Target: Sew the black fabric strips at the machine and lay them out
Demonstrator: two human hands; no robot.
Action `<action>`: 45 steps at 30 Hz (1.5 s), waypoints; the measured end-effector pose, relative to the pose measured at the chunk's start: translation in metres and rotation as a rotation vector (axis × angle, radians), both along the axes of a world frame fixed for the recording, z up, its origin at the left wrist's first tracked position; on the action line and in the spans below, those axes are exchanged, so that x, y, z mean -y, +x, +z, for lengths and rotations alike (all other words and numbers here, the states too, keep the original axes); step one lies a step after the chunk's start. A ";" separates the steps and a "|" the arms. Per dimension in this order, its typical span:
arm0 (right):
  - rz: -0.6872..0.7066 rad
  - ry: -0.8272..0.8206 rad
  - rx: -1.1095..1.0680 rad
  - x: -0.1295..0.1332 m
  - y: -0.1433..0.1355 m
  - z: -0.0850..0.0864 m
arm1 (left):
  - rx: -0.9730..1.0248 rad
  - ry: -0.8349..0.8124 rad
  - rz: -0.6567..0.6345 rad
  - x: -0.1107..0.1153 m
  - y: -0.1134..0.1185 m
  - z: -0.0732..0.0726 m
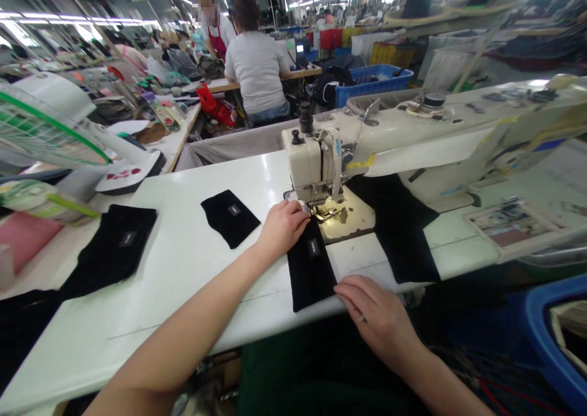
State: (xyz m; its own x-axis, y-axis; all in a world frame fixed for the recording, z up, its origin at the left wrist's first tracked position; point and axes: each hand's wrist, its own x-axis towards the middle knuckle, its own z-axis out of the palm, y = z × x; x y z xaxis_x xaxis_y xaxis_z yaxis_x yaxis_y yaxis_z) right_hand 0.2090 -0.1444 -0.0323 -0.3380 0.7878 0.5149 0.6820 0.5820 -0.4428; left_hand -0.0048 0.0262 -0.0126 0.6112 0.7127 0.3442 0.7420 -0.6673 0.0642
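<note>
A: Where was the labelled black piece (pixel 316 281) as you leaned over the white table (pixel 183 263)?

B: You had it flat in front of you, its upper end beside the metal foot (pixel 337 213) of the sewing machine (pixel 312 147) and its lower end close to the table's front edge.

A: And your fingers?

B: Your left hand (pixel 284 225) was curled over the upper end, fingertips bent down onto the cloth just beside the foot. Your right hand (pixel 373 312) had its fingers together, touching the lower right corner. I couldn't tell whether either of them pinched the fabric or merely pressed it.

A: So what could have gone wrong for you there?

B: Your left fingertips, I'd judge, ran the greatest risk: so near the foot, they could have been caught had the machine run while you were guiding the edge. A tug from your right hand might have swung the piece crooked, because only the fingertips controlled that corner.

A: What about the black cloth (pixel 406 232) lying to the right of the foot?

B: Its lower end reached the front edge too, so its weight might have dragged if you knocked it over. The other labelled piece (pixel 224 223) lay clear of your left hand, so it seemed the lesser worry.
</note>
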 end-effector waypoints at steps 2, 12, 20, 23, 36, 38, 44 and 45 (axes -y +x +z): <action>-0.004 -0.011 0.034 0.000 0.000 0.000 | 0.001 0.000 0.003 -0.002 0.000 0.000; -0.018 -0.025 0.049 -0.001 -0.001 0.001 | -0.043 0.009 0.030 0.002 0.002 0.002; -0.013 -0.038 0.055 0.000 -0.001 0.001 | -0.126 0.032 0.027 0.005 0.002 0.006; -0.014 -0.060 0.066 -0.001 -0.001 0.003 | -0.131 0.034 0.027 0.005 0.001 0.006; 0.008 -0.098 0.127 -0.003 -0.001 0.009 | -0.166 -0.023 0.043 0.006 -0.001 0.014; 0.020 -0.079 0.157 0.001 0.002 0.009 | -0.159 -0.018 0.057 0.020 0.000 0.019; 0.048 -0.047 0.244 0.006 0.009 0.007 | 0.048 -0.198 -0.312 0.099 0.002 0.029; 0.050 -0.049 0.249 0.006 0.009 0.007 | 0.052 -0.225 -0.355 0.110 0.001 0.028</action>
State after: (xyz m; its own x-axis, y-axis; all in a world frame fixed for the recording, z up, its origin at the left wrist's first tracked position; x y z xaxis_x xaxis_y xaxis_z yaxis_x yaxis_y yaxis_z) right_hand 0.2178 -0.1504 -0.0249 -0.4885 0.7891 0.3724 0.7445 0.5995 -0.2937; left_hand -0.0034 -0.0833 0.0153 0.8184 0.5218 0.2407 0.4606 -0.8461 0.2683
